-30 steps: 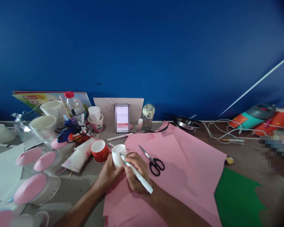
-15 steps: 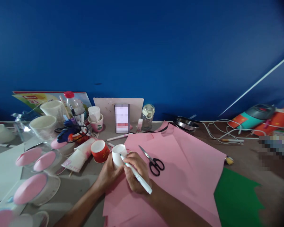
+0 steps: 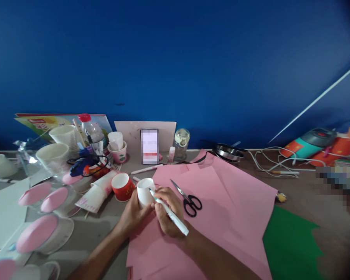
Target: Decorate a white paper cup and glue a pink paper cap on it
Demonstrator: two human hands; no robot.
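Note:
My left hand (image 3: 134, 216) is wrapped round a small white paper cup (image 3: 145, 194), held upright at the edge of the pink paper (image 3: 230, 194). In my right hand (image 3: 170, 214) is a white marker (image 3: 175, 221) with a green tip end. The marker's tip is at the cup's right side near the rim; whether it touches cannot be made out. Black-handled scissors (image 3: 189, 202) lie on the pink paper just right of my right hand. A red paper cup (image 3: 123, 187) stands close to the left of the white one.
At left are several cups with pink paper ovals (image 3: 37, 233), stacked white cups (image 3: 53, 155) and a blue glue gun (image 3: 81, 165). A phone (image 3: 149, 146) leans at the back beside a glass jar (image 3: 181, 144). Green paper (image 3: 288, 245) and white cables (image 3: 268, 159) lie at right.
The marker has shifted very slightly, its rear end a little lower. Both hands keep their hold on the cup and marker. The whole view has moved slightly.

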